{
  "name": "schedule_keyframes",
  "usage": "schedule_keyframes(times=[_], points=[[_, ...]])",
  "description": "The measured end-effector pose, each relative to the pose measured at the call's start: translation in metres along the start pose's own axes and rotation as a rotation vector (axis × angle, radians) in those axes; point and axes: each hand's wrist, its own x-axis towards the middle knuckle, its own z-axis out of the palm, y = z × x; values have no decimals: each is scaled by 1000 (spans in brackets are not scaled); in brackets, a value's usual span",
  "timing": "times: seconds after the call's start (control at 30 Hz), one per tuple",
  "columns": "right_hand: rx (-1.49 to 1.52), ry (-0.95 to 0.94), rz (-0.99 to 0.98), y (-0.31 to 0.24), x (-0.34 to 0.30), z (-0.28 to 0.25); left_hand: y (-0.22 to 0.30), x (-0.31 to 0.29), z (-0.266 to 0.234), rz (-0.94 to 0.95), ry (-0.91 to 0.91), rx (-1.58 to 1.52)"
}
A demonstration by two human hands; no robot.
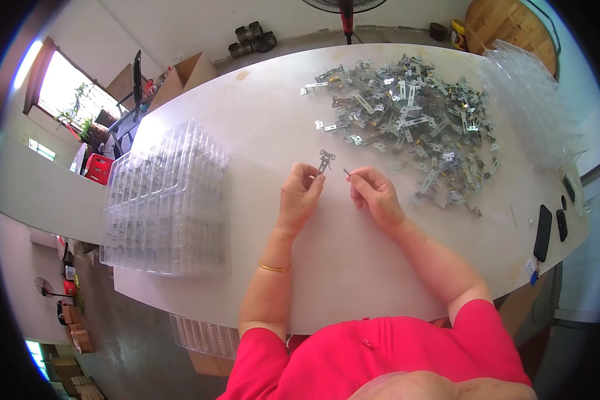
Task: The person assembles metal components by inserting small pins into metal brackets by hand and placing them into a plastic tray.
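Observation:
Between thumb and fingers, my left hand (299,198) grips a small metal bracket (325,162), held upright above the white table (267,127). Just to its right, my right hand (377,195) pinches a thin, short metal pin (347,173) whose tip points toward the bracket. The pin and the bracket are apart. A large heap of similar metal brackets (407,123) lies beyond my hands to the right, with some yellowish bits among them. Which part of the bracket my fingers cover is hidden.
Left stands a tall stack of clear plastic trays (167,200) holding metal parts. Further clear trays (533,107) lean at the far right. A black phone (543,233) with keys (533,275) lies near the right edge. Beyond the table stands a fan (347,20).

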Motion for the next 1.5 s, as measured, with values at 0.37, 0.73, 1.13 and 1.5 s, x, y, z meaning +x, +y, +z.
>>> schedule_keyframes(times=[0.37,0.73,1.13,1.5], points=[[-189,97,-121,18,44,24,-20,6,-3,55,171,-154],[-322,53,-106,16,44,20,-18,6,1,89,171,16],[-457,65,-191,19,42,20,-22,2,2,270,265,161],[-348,23,-155,20,43,19,-19,-1,8,399,230,255]])
